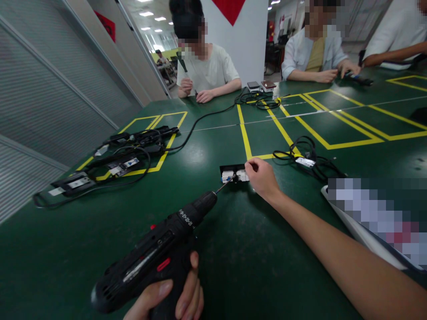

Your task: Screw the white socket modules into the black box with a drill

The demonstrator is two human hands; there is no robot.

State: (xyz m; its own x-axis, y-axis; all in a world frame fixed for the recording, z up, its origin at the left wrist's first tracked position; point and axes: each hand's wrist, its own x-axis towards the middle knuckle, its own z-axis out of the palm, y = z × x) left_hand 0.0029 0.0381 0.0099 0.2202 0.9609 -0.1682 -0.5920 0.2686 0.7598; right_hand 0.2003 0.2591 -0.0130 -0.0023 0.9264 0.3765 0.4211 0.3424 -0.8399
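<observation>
My left hand (175, 291) is closed round the handle of a black cordless drill (160, 242) with red buttons. The drill points forward and to the right. Its long thin bit (225, 183) reaches a small black part with white blocks (228, 176), apparently between two blocks; I cannot make out a screw there. At that part's right end, the fingers of my right hand (263, 178) are pinched together and hold it against the green table. The hand hides this end of the part.
Black cabled devices (133, 162) lie at the left on the green table (213, 266), another cable bundle (305, 155) at the right. A blurred-out tablet-like object (376, 222) lies near my right forearm. Across the table, a person (210, 66) holds a tool; others sit farther right.
</observation>
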